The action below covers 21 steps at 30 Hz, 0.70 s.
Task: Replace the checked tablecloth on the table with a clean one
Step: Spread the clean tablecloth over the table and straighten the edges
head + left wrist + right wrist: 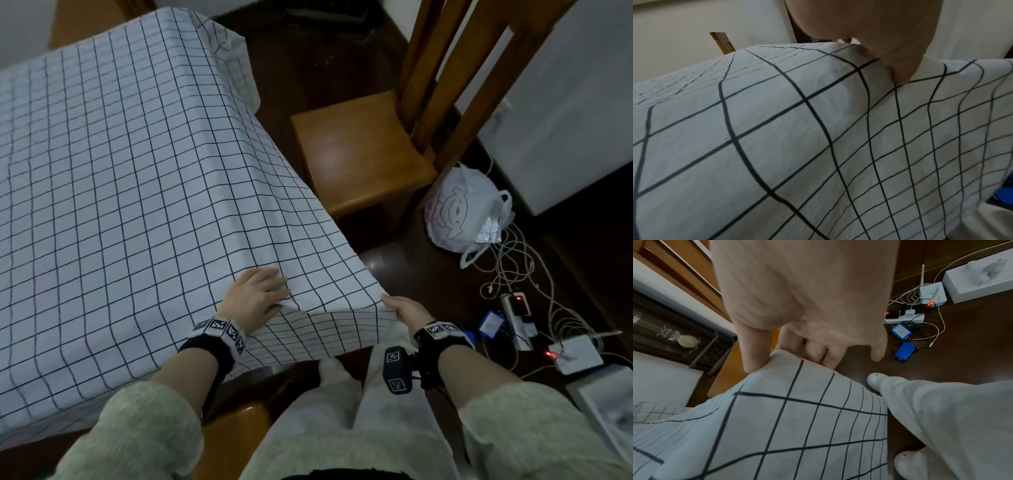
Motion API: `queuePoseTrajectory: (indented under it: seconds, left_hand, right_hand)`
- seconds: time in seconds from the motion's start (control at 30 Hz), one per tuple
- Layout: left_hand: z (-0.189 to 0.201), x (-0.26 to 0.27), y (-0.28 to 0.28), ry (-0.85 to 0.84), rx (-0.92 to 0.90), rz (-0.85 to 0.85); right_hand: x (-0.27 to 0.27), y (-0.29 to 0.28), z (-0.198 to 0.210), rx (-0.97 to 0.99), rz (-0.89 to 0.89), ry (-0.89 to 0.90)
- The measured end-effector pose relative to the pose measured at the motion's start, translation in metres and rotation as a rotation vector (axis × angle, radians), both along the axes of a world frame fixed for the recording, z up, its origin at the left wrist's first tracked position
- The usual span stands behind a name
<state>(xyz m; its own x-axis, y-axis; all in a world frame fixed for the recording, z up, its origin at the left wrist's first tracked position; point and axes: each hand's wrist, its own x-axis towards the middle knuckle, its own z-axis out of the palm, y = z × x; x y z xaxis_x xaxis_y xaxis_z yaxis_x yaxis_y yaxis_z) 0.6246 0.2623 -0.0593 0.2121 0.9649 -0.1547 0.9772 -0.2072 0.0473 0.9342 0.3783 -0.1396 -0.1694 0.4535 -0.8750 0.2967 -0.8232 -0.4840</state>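
The checked tablecloth point(137, 178), white with thin dark grid lines, covers the table and hangs over its edges. My left hand point(263, 291) lies on it near the near right corner, fingers on top. Its thumb point(902, 73) digs into a raised fold, so the cloth is pinched there. My right hand point(400, 308) grips the hanging corner of the cloth just off the table. Here the thumb point(752, 353) is on top and the fingers point(818, 352) are under the hem. A ridge of cloth point(789, 386) rises between the two hands. No clean cloth is in view.
A wooden chair point(359, 154) stands right of the table, with a white plastic bag point(462, 212) beside it. On the dark floor lie a power strip point(517, 318), cables, blue packs point(901, 332) and a white box point(575, 353). Another wooden seat point(236, 431) is at my legs.
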Motion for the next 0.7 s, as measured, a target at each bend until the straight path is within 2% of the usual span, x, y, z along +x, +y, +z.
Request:
queuePoseTrajectory:
  seconds: [0.1, 0.2, 0.27, 0.43, 0.5, 0.63, 0.7]
  left_hand:
    - [-0.001, 0.003, 0.002, 0.04, -0.062, 0.01]
    - [-0.001, 0.009, 0.003, 0.115, -0.132, 0.028]
    - [-0.002, 0.013, 0.006, 0.143, -0.133, 0.025]
    - [-0.004, 0.018, 0.006, 0.189, -0.124, 0.053]
    - [-0.005, 0.018, 0.005, 0.187, -0.085, 0.053]
    - [-0.007, 0.014, 0.007, 0.167, -0.031, 0.034]
    - [-0.008, 0.011, 0.008, 0.16, -0.041, 0.024]
  right_hand:
    - [0.004, 0.003, -0.014, -0.018, 0.019, -0.055]
    - [0.022, 0.004, -0.082, 0.001, -0.002, -0.086]
    - [0.03, 0.002, -0.104, 0.002, -0.022, -0.081]
    - [0.019, 0.001, -0.06, -0.019, -0.036, -0.056]
    - [0.019, 0.003, -0.058, -0.026, -0.073, -0.023]
    - [-0.004, 0.004, 0.016, -0.004, -0.04, -0.036]
    - [-0.006, 0.005, 0.019, 0.019, -0.021, -0.058]
